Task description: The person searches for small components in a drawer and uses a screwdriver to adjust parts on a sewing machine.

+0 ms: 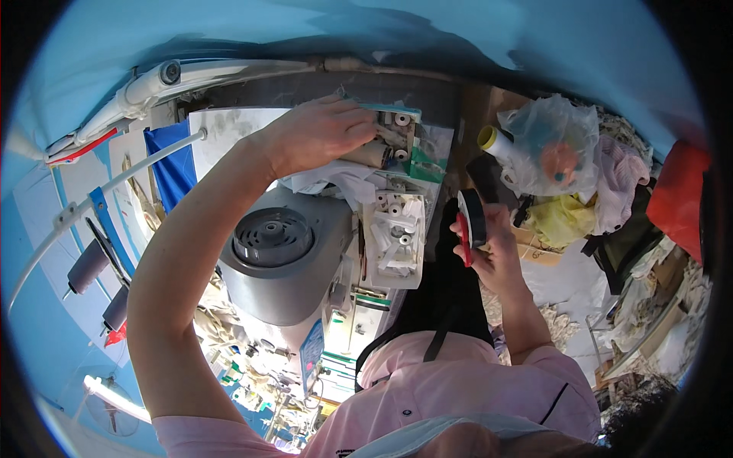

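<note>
My left hand (328, 133) reaches far forward over the edge of a green-and-white box (429, 156) that holds spools and small parts. Its fingers are curled and their tips are hidden, so what they grip cannot be made out. A brown roll (371, 155) lies just below those fingers. At the right, my right hand (498, 248) is closed round a flat round thing with a black rim and pale face (473, 217). A red piece (463, 240) shows at its side under the fingers. Nearer me, a white tray (419, 263) contains several white bobbins and loose bits.
A grey machine head with a round vented cover (272, 237) stands left of the tray, white cloth (332, 181) beside it. To the right are a clear plastic bag (550, 145), a yellow-ended roll (489, 137), yellow cloth (565, 220) and a red bag (678, 202). A metal rail (164, 155) runs along the left.
</note>
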`<state>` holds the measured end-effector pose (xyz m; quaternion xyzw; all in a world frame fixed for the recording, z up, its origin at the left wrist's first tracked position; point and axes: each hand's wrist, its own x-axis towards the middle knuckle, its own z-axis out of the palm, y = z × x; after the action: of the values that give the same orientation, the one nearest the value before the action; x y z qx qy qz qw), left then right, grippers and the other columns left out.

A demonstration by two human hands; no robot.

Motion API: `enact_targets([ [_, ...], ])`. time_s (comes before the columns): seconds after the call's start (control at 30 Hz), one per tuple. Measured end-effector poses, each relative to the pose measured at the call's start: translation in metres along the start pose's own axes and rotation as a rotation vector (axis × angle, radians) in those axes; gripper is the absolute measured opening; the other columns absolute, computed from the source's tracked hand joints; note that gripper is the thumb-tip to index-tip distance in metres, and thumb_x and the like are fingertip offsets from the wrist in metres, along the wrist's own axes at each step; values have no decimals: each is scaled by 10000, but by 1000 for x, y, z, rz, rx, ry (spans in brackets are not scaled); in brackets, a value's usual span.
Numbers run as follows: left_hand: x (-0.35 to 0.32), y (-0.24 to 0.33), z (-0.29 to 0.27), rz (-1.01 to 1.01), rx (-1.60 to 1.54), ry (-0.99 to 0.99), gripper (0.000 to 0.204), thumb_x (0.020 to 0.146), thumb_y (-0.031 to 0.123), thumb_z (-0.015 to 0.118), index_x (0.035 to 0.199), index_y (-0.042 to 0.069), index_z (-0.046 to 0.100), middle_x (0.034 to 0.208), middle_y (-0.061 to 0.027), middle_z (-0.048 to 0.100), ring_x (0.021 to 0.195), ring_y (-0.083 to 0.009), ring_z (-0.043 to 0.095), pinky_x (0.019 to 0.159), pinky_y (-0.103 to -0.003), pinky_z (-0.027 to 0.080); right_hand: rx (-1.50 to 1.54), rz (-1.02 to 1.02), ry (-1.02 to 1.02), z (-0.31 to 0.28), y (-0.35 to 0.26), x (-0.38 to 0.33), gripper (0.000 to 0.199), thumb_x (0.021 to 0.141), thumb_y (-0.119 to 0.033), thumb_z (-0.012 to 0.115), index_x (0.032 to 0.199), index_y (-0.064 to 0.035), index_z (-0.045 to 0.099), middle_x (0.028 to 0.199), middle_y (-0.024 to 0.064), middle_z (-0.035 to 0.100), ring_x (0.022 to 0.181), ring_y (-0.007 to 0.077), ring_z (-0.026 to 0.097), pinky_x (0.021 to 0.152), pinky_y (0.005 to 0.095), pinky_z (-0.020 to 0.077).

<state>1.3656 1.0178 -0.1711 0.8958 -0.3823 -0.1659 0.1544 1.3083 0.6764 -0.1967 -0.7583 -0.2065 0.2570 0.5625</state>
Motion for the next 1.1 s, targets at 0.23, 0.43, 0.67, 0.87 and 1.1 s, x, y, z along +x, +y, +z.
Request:
enact_targets([
  [0.23, -12, 1, -16, -192, 18, 128, 206, 761, -4, 613, 952, 39, 549, 965, -95, 586, 881, -297, 612, 709, -377, 518, -89, -91, -4, -5, -4, 22, 335, 670, -15, 767, 976, -76, 644, 982, 28, 635, 975, 253, 496, 845, 351, 424],
  [0.43, -7, 14, -32, -284, -1, 226, 190, 794, -37, 617, 966, 16, 557, 951, -119, 560, 825, -325, 596, 656, -390, 501, -185, -270, 0, 4, -6, 29, 334, 638, -44, 777, 938, -101, 642, 903, 22, 651, 902, 275, 505, 813, 371, 402],
  [0.67, 7, 49, -68, -389, -49, 276, 171, 782, -40, 597, 928, 19, 531, 926, -114, 545, 805, -336, 588, 646, -411, 486, -308, -479, 91, 46, -56, 71, 316, 634, -108, 722, 928, -69, 612, 908, 16, 637, 902, 236, 516, 812, 359, 432],
  [0.87, -2, 98, -102, -592, -53, 357, 121, 818, -69, 573, 913, -2, 540, 858, -138, 537, 722, -322, 579, 609, -378, 459, -653, -441, 204, 72, -55, 131, 187, 674, -123, 667, 845, -73, 610, 817, 34, 624, 890, 218, 486, 775, 341, 411],
  [1.1, -12, 181, -126, -644, -50, 325, 170, 789, -148, 558, 906, -25, 554, 847, -141, 540, 726, -262, 561, 624, -328, 457, -786, -466, 115, 91, -46, 140, 83, 666, -130, 664, 718, -82, 623, 692, 43, 620, 904, 225, 495, 767, 334, 389],
])
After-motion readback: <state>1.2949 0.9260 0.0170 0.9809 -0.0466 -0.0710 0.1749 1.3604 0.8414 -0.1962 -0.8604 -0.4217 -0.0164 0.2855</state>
